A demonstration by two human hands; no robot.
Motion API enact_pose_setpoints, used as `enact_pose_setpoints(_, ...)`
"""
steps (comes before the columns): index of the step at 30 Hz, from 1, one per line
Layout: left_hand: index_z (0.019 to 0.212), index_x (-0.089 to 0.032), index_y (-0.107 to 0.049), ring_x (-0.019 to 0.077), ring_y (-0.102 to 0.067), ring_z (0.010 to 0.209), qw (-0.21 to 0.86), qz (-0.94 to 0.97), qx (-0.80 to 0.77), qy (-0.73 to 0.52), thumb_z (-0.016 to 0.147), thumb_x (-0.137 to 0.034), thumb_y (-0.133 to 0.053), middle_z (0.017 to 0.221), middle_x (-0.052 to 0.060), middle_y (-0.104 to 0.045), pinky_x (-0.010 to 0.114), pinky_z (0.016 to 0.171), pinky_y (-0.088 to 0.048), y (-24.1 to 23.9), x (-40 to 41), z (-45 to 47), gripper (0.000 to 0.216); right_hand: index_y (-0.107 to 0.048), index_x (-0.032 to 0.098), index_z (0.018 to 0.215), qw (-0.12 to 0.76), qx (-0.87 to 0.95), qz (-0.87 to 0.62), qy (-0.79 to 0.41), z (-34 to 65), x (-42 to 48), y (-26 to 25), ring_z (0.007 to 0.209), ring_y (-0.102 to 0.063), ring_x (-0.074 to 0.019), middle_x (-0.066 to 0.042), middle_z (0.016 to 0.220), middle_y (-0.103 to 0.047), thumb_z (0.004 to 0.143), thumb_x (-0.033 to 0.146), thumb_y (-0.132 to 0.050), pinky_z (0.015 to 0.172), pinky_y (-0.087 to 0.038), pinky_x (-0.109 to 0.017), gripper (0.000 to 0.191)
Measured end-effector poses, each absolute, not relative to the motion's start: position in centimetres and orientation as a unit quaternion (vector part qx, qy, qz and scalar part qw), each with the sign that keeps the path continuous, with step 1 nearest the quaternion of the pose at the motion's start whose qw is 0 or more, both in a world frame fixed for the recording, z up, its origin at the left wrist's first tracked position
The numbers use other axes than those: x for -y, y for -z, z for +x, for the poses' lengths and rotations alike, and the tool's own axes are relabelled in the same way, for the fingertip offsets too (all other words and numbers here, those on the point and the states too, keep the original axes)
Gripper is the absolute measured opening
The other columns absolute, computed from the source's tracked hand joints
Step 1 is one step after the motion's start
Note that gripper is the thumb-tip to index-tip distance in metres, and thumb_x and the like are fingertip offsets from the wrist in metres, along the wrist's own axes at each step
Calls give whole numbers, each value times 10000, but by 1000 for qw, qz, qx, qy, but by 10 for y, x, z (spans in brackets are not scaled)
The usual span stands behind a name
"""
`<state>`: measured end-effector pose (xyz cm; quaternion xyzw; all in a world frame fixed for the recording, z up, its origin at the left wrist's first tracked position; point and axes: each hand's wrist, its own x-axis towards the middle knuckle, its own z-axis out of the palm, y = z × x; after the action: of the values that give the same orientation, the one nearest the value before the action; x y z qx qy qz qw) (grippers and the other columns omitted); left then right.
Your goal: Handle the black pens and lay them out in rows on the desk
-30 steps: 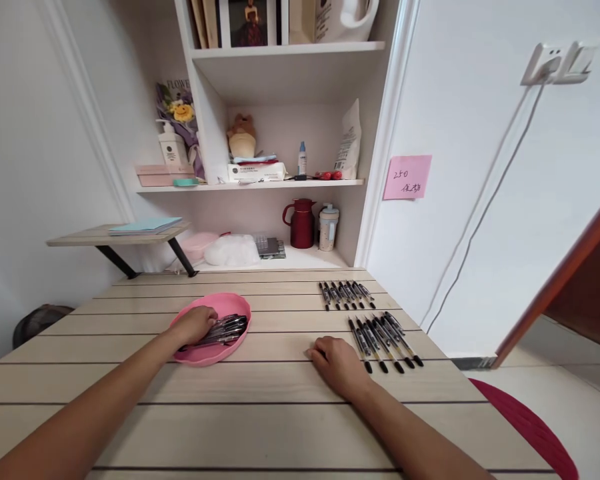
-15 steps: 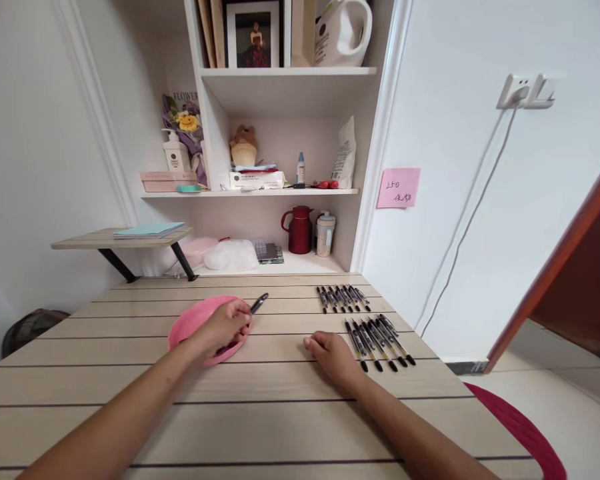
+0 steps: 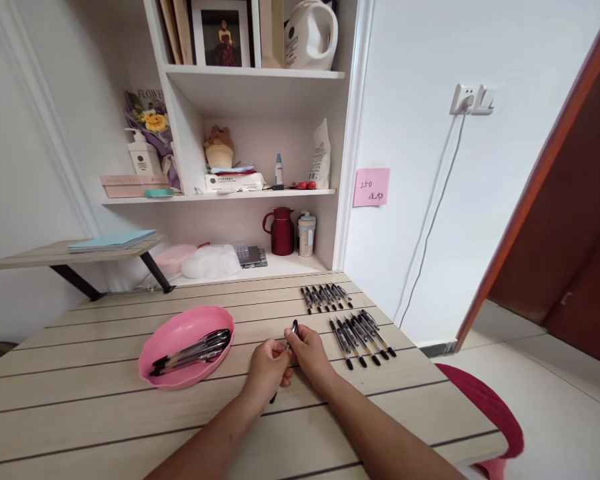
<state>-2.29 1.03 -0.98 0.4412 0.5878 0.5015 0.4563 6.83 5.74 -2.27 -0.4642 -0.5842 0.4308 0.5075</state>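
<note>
At the near part of the striped wooden table [image 3: 130,417], left of the nearer row of pens, both hands meet over a single pen [image 3: 295,327]. Its dark lower end pokes out beneath the left hand [image 3: 269,367], whose fingers are curled around the barrel; the right hand [image 3: 307,351] pinches it near the upper end, thumb against it, with the black top showing above the grip. The pen is held at a slant.

Past the table's right edge is a dark red chair [image 3: 480,400]. To the left of the hands, apart from them, sits a pink bowl [image 3: 180,327] with a wavy rim, holding a loose bundle of pens [image 3: 195,352]. Just right of the right hand lies the nearer row of pens [image 3: 363,338], side by side and slanting; beyond it lies a farther row of pens [image 3: 326,297].

Farther back, a red jug [image 3: 282,231] stands beside a pale cup [image 3: 307,235] in the shelf unit [image 3: 255,75]. A pink note [image 3: 372,187] is stuck on the wall.
</note>
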Motion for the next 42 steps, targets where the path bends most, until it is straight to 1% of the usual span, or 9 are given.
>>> enact_pose_setpoints(4, 674, -150, -496, 61, -450, 367, 501, 438, -547, -508, 670, -319, -588, 490, -45, -499, 153, 335, -290, 11, -10, -29, 193, -434, 173, 588, 489, 557, -416, -527, 67, -56, 17, 386, -338, -66, 78, 418, -354, 670, 488, -520, 388, -234, -196, 337)
enact_pose_setpoints(9, 767, -128, -541, 16, -404, 395, 686, 356, -439, -458, 694, -337, -597, 580, -30, -513, 129, 352, -221, 2, -5, -39, 228, -519, 145, 748, 508, 462, -348, -639, 72, -58, 9, 336, -360, -59, 83, 391, -396, 668, 499, -547, 372, -243, -181, 364)
enact_pose_setpoints(12, 800, -127, -543, 5, -375, 384, 742, 335, -399, -422, 709, -305, -590, 593, -32, -498, 133, 345, -184, -1, -3, -42, 206, -545, 134, 807, 555, 414, -321, -647, 81, -65, 7, 368, -371, -43, 64, 447, -452, 664, 476, -579, 384, -257, -168, 372)
enact_pose_setpoints(16, 903, -164, -528, 12, -362, 362, 755, 346, -373, -412, 725, -287, -574, 590, -43, -487, 143, 333, -168, 0, -3, -42, 221, -525, 166, 924, 591, 373, -309, -645, 92, -70, 3, 482, -507, -78, 33, 603, -538, 629, 451, -626, 450, -365, -185, 422)
enact_pose_setpoints(23, 980, -184, -510, 17, -382, 368, 739, 337, -372, -449, 717, -264, -576, 595, -42, -503, 135, 332, -160, 1, -5, -42, 282, -502, 167, 998, 587, 452, -374, -557, 90, -74, 6, 511, -539, -92, 36, 651, -522, 669, 414, -565, 476, -399, -206, 416)
enact_pose_setpoints(28, 977, -177, -520, 19, -389, 369, 726, 333, -378, -468, 706, -243, -584, 592, -40, -508, 134, 337, -180, 2, -5, -42, 286, -522, 133, 1005, 503, 566, -491, -431, 110, -84, -3, 461, -527, -107, 35, 591, -529, 680, 345, -540, 460, -376, -222, 389)
enact_pose_setpoints(34, 967, -171, -523, 18, -398, 372, 725, 347, -383, -455, 727, -262, -566, 604, -32, -516, 132, 333, -177, 2, -4, -42, 260, -622, 182, 904, 330, 684, -633, -148, 161, -92, -40, 660, -564, -156, -25, 698, -637, 677, 283, -545, 566, -352, -238, 260)
enact_pose_setpoints(39, 974, -166, -528, 21, -402, 361, 724, 356, -383, -449, 722, -264, -570, 590, -35, -519, 135, 327, -193, 1, -4, -41, 273, -617, 176, 875, 173, 717, -674, -48, 158, -83, -28, 812, -574, -197, -77, 852, -651, 693, 236, -524, 627, -354, -248, 213)
enact_pose_setpoints(42, 963, -164, -533, 23, -408, 361, 722, 359, -382, -451, 718, -267, -574, 584, -37, -521, 136, 328, -206, 1, -4, -41, 269, -591, 137, 916, 115, 739, -663, -18, 144, -77, -12, 870, -568, -200, -121, 935, -629, 727, 185, -494, 681, -364, -253, 218)
